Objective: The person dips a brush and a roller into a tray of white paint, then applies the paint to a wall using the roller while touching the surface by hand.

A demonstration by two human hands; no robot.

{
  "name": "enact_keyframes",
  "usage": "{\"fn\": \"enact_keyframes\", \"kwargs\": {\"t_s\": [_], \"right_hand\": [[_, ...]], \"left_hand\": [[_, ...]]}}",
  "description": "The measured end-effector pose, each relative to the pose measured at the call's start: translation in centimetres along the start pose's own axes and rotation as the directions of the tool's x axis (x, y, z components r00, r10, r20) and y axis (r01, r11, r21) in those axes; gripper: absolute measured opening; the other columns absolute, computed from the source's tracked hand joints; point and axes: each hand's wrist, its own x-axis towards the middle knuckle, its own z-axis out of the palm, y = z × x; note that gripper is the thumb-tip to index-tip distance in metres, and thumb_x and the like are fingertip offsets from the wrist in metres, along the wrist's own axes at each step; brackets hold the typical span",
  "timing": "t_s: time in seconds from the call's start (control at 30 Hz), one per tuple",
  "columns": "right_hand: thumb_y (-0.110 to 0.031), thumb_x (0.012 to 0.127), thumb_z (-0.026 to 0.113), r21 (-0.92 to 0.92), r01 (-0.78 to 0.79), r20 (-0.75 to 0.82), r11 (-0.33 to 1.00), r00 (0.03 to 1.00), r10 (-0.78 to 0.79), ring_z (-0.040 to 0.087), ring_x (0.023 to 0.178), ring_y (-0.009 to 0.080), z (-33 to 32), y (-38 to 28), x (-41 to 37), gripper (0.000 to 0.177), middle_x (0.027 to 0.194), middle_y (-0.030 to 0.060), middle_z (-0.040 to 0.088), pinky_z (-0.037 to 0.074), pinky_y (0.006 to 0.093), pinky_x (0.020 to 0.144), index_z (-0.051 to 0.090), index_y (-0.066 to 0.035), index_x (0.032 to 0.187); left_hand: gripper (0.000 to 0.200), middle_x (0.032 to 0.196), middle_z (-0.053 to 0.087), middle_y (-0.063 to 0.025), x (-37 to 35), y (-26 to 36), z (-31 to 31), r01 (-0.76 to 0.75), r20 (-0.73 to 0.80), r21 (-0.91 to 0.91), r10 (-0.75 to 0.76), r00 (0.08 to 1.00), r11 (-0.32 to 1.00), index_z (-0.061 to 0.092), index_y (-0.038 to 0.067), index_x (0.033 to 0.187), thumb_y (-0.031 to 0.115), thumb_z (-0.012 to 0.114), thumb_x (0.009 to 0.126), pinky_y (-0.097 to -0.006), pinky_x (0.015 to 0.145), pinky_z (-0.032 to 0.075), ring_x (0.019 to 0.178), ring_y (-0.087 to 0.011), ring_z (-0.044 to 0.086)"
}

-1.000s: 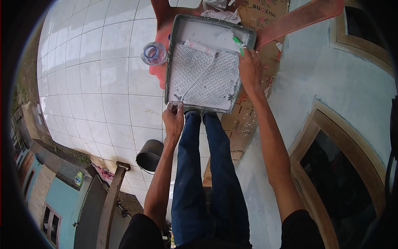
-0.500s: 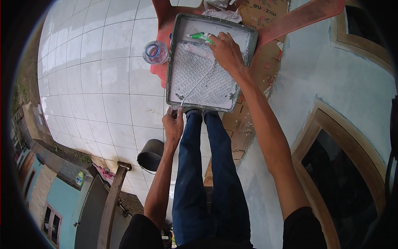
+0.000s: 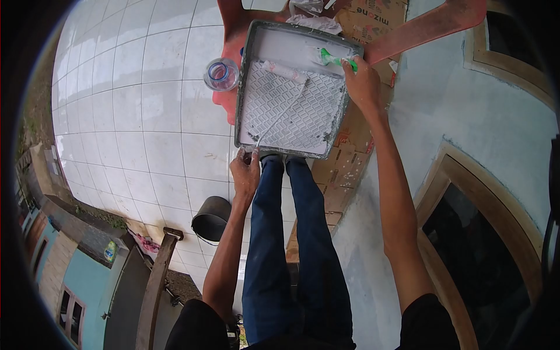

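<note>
My right hand (image 3: 364, 84) is closed around the green handle of a paintbrush (image 3: 333, 58) at the right side of a paint tray (image 3: 239, 111). The brush's bristles point left, into the white paint (image 3: 280, 44) in the deep end. Across the tray's ridged slope lies a paint roller (image 3: 284, 72), its sleeve coated white and its thin metal rod running down toward me. At the tray's near left corner, my left hand (image 3: 245, 172) is closed on the roller's handle end; the fingers hide most of the grip.
Beneath the tray is a red plastic chair (image 3: 420, 36). A clear open bottle (image 3: 221, 74) stands left of the tray. A black bucket (image 3: 211, 218) is on the white tiles (image 3: 157, 111). Cardboard (image 3: 341, 169) runs along the pale wall (image 3: 429, 93), near a wood-framed window (image 3: 466, 233).
My right hand has moved right with the paintbrush, from above the roller sleeve to the tray's right edge. My left hand and the roller have hardly shifted.
</note>
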Motion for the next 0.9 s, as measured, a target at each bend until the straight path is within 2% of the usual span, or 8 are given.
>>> {"fn": "enact_keyframes", "kwargs": {"t_s": [0.07,0.1,0.2,0.3,0.53,0.7,0.8,0.9], "right_hand": [[-0.028,0.088,0.053,0.198,-0.055,0.022,0.979,0.998,0.052,0.059,0.080,0.0433,1.1,-1.0,0.9,0.033,0.081,0.0272,0.061,0.045,0.0478,0.073,0.060,0.005,0.090],[-0.028,0.088,0.053,0.201,-0.058,0.022,0.978,0.998,0.054,0.059,0.080,0.0433,2.1,-1.6,1.3,0.033,0.081,0.0272,0.061,0.045,0.0478,0.073,0.060,0.005,0.090],[-0.029,0.088,0.053,0.368,-0.037,0.018,0.929,0.999,0.032,0.060,0.080,0.0432,5.1,-4.2,2.3,0.035,0.081,0.0284,0.061,0.046,0.0467,0.073,0.060,0.005,0.089],[-0.030,0.088,0.053,0.348,-0.101,0.097,0.932,0.993,0.071,0.060,0.082,0.0427,6.8,-5.4,2.8,0.037,0.082,0.0285,0.062,0.047,0.0459,0.075,0.061,0.007,0.088],[-0.027,0.087,0.055,0.134,-0.136,0.038,0.982,0.990,0.132,0.061,0.083,0.0425,5.4,-2.3,1.4,0.035,0.085,0.0284,0.062,0.048,0.0452,0.076,0.062,0.008,0.087],[-0.026,0.087,0.056,0.052,-0.177,0.004,0.983,0.984,0.177,0.061,0.084,0.0427,3.2,0.0,0.3,0.035,0.086,0.0290,0.062,0.048,0.0454,0.076,0.062,0.008,0.088],[-0.028,0.086,0.057,-0.014,-0.225,-0.037,0.974,0.974,0.225,0.060,0.080,0.0444,1.8,0.5,-0.1,0.036,0.083,0.0280,0.062,0.047,0.0479,0.073,0.063,0.007,0.083],[-0.026,0.086,0.057,-0.093,-0.228,-0.055,0.969,0.973,0.224,0.062,0.081,0.0421,0.2,0.6,-0.4,0.034,0.084,0.0278,0.063,0.049,0.0453,0.074,0.061,0.009,0.085]], "left_hand": [[0.021,0.063,0.054,-0.0018,0.1,0.2,0.0,0.007,0.005,0.006,-0.007,1.000,1.000,0.059,-0.007,0.089,0.013,0.057,0.088,-0.0252,0.051,0.036,0.059,-0.0065,0.043],[0.021,0.063,0.054,-0.0014,0.1,0.3,-0.1,0.015,0.006,0.013,-0.015,1.000,1.000,0.059,-0.007,0.089,0.013,0.058,0.088,-0.0250,0.051,0.036,0.059,-0.0064,0.043],[0.021,0.064,0.055,-0.0017,0.2,0.2,0.0,0.019,0.004,0.028,-0.019,1.000,0.999,0.059,-0.007,0.089,0.014,0.058,0.088,-0.0245,0.052,0.036,0.059,-0.0063,0.044],[0.021,0.065,0.057,-0.0028,0.2,0.2,-0.1,0.023,0.016,0.041,-0.024,1.000,0.999,0.059,-0.007,0.090,0.014,0.058,0.088,-0.0240,0.052,0.037,0.060,-0.0062,0.045],[0.021,0.065,0.057,-0.0028,0.2,0.3,0.4,-0.015,-0.022,-0.054,0.013,1.000,0.998,0.060,-0.007,0.092,0.014,0.058,0.088,-0.0235,0.052,0.036,0.060,-0.0059,0.045],[0.022,0.067,0.058,-0.0046,0.2,0.7,0.0,0.018,0.016,0.030,-0.019,1.000,0.999,0.060,-0.007,0.092,0.014,0.057,0.088,-0.0249,0.054,0.039,0.062,-0.0066,0.046],[0.022,0.067,0.058,-0.0045,0.3,0.5,0.1,-0.008,-0.003,-0.024,0.008,1.000,1.000,0.060,-0.007,0.092,0.014,0.057,0.088,-0.0251,0.054,0.039,0.061,-0.0067,0.046],[0.022,0.067,0.058,-0.0046,0.3,0.4,-0.1,-0.004,0.017,-0.004,0.004,1.000,1.000,0.060,-0.007,0.092,0.014,0.057,0.088,-0.0251,0.054,0.039,0.061,-0.0069,0.047]]}}
